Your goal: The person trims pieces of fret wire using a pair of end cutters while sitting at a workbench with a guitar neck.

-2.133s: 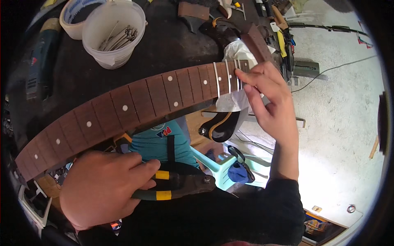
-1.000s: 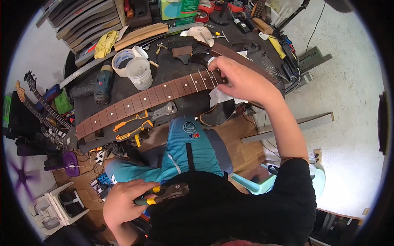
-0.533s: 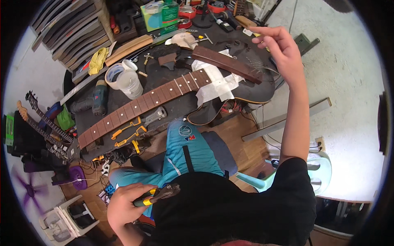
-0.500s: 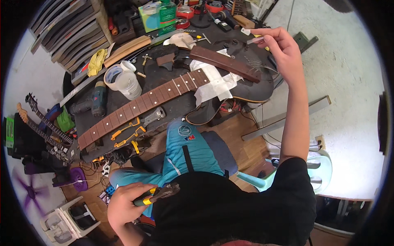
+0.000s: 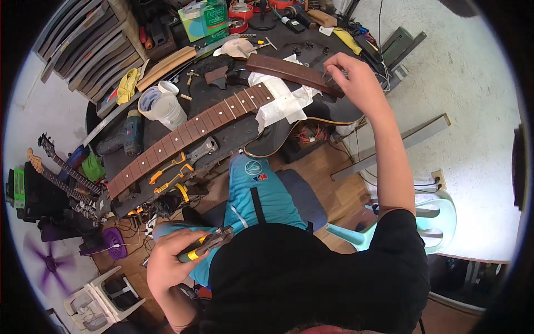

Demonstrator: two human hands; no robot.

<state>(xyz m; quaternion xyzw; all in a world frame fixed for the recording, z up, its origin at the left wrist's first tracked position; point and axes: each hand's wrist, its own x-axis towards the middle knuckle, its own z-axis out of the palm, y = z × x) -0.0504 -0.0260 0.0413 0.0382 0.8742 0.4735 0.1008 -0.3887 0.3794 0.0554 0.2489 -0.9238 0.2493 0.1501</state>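
My left hand [image 5: 169, 259] is closed around end-cutting pliers [image 5: 221, 237] with green and yellow handles, held low in front of my lap. My right hand [image 5: 359, 83] reaches to the far right, its fingers pinched beside the end of a brown wooden block [image 5: 289, 72]. Thin wire pieces show at those fingertips, but what they grip is too small to tell. Under the block is a dark guitar body [image 5: 334, 113], partly covered by white paper [image 5: 281, 114]. A brown fretboard [image 5: 183, 135] with dot inlays runs left from it; a few silver frets show near its right end.
On the dark workbench lie a power drill [image 5: 133, 133], a clear plastic tub [image 5: 169, 111], yellow-handled tools [image 5: 175, 178] and a wooden strip [image 5: 167, 68]. A sandpaper rack [image 5: 92, 50] stands at back left. A pale green chair [image 5: 436, 225] is at my right.
My right hand has come down and left to the block's end; the small pale strip at its fingers is out of sight. The pliers stay in my left hand, nearly still.
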